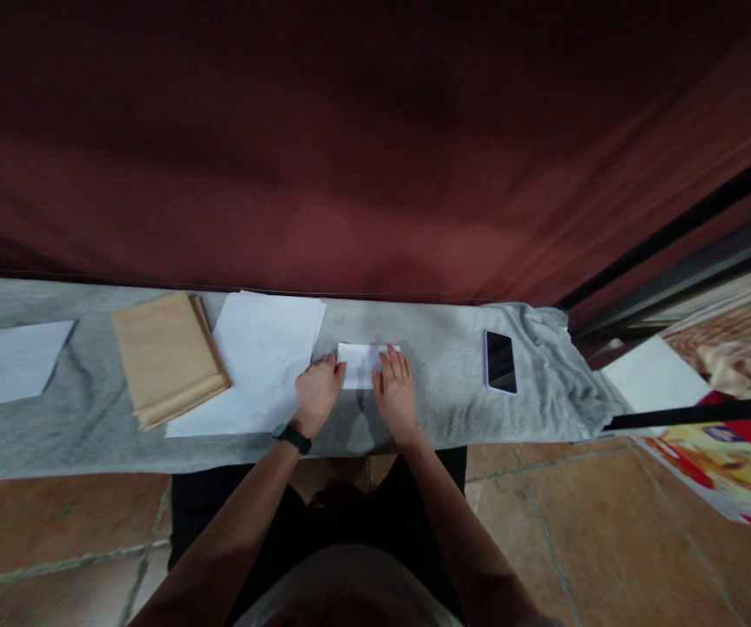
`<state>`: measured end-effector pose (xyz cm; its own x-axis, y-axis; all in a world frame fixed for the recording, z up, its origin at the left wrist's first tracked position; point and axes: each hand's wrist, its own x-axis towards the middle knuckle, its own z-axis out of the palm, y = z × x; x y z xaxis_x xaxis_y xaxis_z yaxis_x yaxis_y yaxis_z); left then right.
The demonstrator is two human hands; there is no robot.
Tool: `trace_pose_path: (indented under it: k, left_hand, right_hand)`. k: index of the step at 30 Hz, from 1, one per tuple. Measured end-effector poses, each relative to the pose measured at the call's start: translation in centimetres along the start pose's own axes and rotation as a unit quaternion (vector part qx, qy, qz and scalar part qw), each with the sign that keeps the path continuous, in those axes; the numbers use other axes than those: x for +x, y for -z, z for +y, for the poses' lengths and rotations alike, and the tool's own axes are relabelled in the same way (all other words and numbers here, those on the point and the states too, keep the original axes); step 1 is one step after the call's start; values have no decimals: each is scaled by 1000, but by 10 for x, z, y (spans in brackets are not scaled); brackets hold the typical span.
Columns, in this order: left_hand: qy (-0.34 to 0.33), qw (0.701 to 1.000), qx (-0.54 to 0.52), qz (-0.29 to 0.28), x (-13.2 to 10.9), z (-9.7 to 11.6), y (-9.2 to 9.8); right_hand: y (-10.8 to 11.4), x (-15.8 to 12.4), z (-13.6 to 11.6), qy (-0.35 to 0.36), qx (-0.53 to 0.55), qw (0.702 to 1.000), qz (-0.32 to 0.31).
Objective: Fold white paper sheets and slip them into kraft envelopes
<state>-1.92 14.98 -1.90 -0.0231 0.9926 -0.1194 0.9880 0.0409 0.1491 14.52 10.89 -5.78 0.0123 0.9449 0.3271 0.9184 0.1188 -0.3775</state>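
Observation:
A small folded sheet of white paper (358, 367) lies flat on the grey cloth in front of me. My left hand (317, 392), a dark band on its wrist, is at the paper's left edge, with fingers curled and the thumb and fingertips pressed together there. On the paper's right end rests my right hand (394, 390), palm down, its fingers stretched out over the sheet. A stack of larger white sheets (264, 348) lies just left of my left hand, partly under a pile of brown paper envelopes (170, 357).
A grey cloth (441, 357) covers the narrow table. To the right lies a phone (500, 361); at far left, another white sheet (10, 361). A dark red curtain (349, 192) hangs behind. Black bars and a colourful box (734, 461) stand at right.

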Motion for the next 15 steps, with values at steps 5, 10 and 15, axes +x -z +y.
trace_pose_path:
  k: [5, 10, 15]
  left_hand:
    - [-4, 1000, -3, -1, 1, 0, 1]
    - [0, 1000, -8, 18, 2, 0, -3]
    - [-73, 992, -17, 102, -3, 4, -6]
  right_hand:
    - [-9, -7, -9, -7, -23, 998, -57]
    - [-13, -10, -11, -22, -52, 997, -61]
    - [-16, -10, -12, -26, -65, 996, -53]
